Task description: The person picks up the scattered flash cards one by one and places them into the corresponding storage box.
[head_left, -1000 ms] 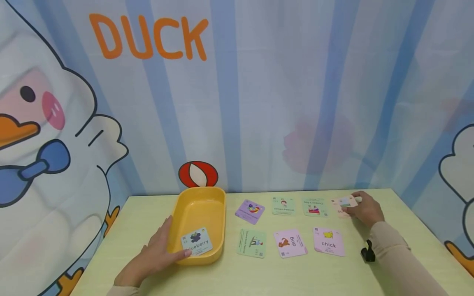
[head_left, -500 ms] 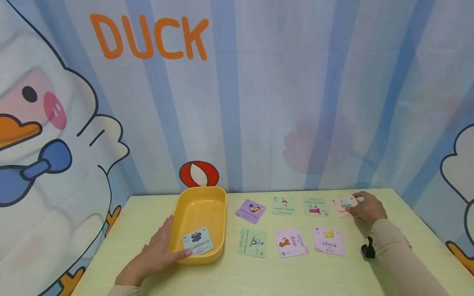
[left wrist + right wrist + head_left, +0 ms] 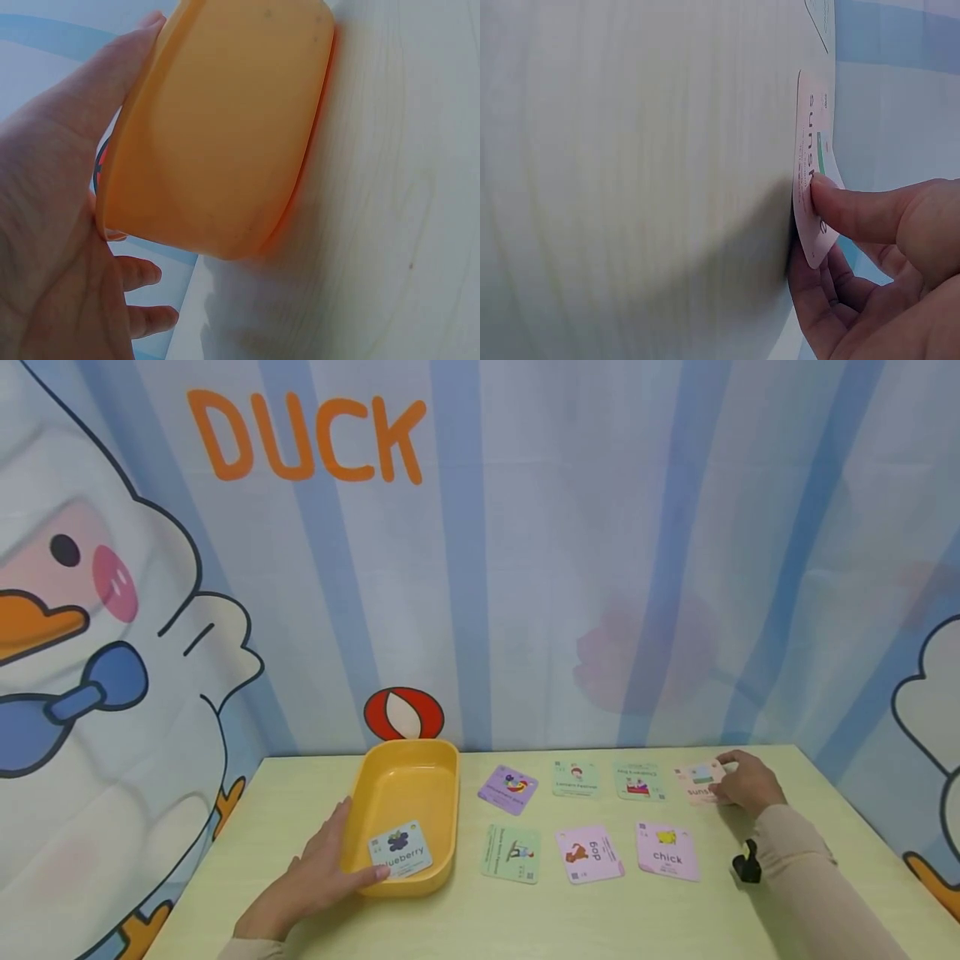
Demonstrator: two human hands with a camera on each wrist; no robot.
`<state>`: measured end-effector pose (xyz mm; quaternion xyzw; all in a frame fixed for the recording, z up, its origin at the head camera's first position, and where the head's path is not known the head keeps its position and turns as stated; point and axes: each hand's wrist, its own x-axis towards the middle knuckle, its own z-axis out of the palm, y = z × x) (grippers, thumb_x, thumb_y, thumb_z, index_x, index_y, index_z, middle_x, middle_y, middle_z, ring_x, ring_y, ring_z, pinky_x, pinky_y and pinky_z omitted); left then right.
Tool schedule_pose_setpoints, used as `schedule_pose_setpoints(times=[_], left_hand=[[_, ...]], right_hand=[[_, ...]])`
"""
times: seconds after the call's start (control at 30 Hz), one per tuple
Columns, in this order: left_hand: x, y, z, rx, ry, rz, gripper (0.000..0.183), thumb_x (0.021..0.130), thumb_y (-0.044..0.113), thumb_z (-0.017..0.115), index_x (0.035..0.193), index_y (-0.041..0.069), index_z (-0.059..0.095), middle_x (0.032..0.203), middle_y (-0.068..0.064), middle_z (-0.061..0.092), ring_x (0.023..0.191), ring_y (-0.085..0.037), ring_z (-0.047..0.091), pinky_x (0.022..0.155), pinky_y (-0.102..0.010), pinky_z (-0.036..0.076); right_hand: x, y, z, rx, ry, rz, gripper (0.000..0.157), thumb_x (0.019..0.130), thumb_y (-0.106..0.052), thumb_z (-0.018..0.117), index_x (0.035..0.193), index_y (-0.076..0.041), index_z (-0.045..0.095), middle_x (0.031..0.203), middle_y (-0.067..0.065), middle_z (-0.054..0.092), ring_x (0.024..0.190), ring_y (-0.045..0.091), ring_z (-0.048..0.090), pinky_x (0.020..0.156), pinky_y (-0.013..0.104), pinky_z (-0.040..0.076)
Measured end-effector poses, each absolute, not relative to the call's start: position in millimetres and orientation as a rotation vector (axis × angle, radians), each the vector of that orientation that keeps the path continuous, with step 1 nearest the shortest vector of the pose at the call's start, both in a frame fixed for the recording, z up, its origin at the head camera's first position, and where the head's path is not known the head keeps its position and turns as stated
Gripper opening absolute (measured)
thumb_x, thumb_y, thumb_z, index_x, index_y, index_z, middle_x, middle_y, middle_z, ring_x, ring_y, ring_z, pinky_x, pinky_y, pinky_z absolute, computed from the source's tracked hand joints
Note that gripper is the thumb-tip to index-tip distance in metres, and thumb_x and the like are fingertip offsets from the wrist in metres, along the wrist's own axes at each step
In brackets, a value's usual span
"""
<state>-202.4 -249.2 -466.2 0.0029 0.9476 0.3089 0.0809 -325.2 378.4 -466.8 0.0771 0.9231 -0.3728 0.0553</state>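
My left hand (image 3: 315,872) holds the near-left corner of a yellow plastic tray (image 3: 456,814), its thumb over the near rim. Inside the tray, a blueberry card (image 3: 401,847) leans by that thumb. At the far right, my right hand (image 3: 750,783) pinches the edge of a pale pink card (image 3: 693,783) lettered "suns…". The right wrist view shows the thumb on the card's printed face (image 3: 810,142) and fingers under its edge. Beside it lies a green card with a red picture (image 3: 639,782); the chick card (image 3: 667,852) is nearer me.
More picture cards lie in two rows on the pale wooden table: a purple card (image 3: 508,789), a green Lantern Festival card (image 3: 576,779), another green card (image 3: 511,853) and a dog card (image 3: 589,854). A blue striped duck curtain (image 3: 525,568) hangs behind the table's far edge.
My right hand has shifted slightly right on the pink card, exposing more of its lettering. The white bit earlier beside the fingers no longer shows. My left hand stays at the tray.
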Motion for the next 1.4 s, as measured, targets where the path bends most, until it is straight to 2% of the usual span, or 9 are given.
schedule_pose_setpoints(times=[0.1,0.27,0.37,0.67,0.97,1.4], left_hand=[[-202.2,-248.7,-465.8,0.010,2.833,0.916,0.129,0.075,0.069,0.076,0.163,0.010,0.002,0.168,-0.022,0.012,0.149,-0.049,0.022,0.104,-0.084,0.021],[-202.5,-249.4,-466.4,0.010,2.830,0.906,0.129,0.075,0.070,0.075,0.163,0.010,0.002,0.168,-0.022,0.013,0.149,-0.049,0.022,0.104,-0.085,0.019],[-202.7,-249.7,-466.7,0.006,2.831,0.903,0.128,0.075,0.070,0.075,0.163,0.011,0.002,0.168,-0.021,0.013,0.149,-0.048,0.023,0.104,-0.085,0.017],[-203.7,-248.9,-466.0,0.017,2.838,0.896,0.129,0.075,0.069,0.075,0.163,0.010,0.002,0.168,-0.022,0.014,0.148,-0.049,0.024,0.103,-0.086,0.019],[-203.0,-248.1,-465.8,0.017,2.831,0.904,0.129,0.076,0.068,0.076,0.163,0.009,0.002,0.168,-0.022,0.014,0.148,-0.049,0.024,0.103,-0.084,0.022],[-202.3,-250.0,-464.8,0.044,2.829,0.941,0.127,0.078,0.067,0.075,0.163,0.009,0.001,0.168,-0.021,0.013,0.149,-0.047,0.024,0.106,-0.082,0.022]], right_hand=[[-324.9,379.4,-467.3,0.229,2.791,-1.130,0.064,0.096,-0.008,0.065,0.148,0.012,0.033,0.106,0.028,0.066,0.096,0.040,0.064,0.091,0.062,0.047],[-323.4,379.8,-467.2,0.242,2.781,-1.120,0.065,0.097,-0.012,0.065,0.148,0.011,0.032,0.127,0.038,0.055,0.114,0.051,0.054,0.097,0.066,0.044],[-322.8,379.5,-466.3,0.247,2.775,-1.131,0.066,0.096,-0.012,0.065,0.148,0.012,0.032,0.132,0.040,0.049,0.115,0.052,0.052,0.098,0.065,0.044],[-319.8,379.6,-465.9,0.232,2.767,-1.179,0.064,0.096,-0.012,0.066,0.144,0.018,0.034,0.125,0.039,0.056,0.107,0.048,0.059,0.094,0.063,0.047],[-319.6,377.1,-464.7,0.263,2.750,-1.134,0.067,0.098,-0.015,0.065,0.143,0.022,0.032,0.146,0.043,0.035,0.128,0.058,0.043,0.102,0.063,0.044],[-322.8,380.8,-467.6,0.270,2.747,-1.135,0.067,0.098,-0.016,0.064,0.143,0.022,0.032,0.144,0.043,0.038,0.127,0.056,0.046,0.102,0.063,0.045]])
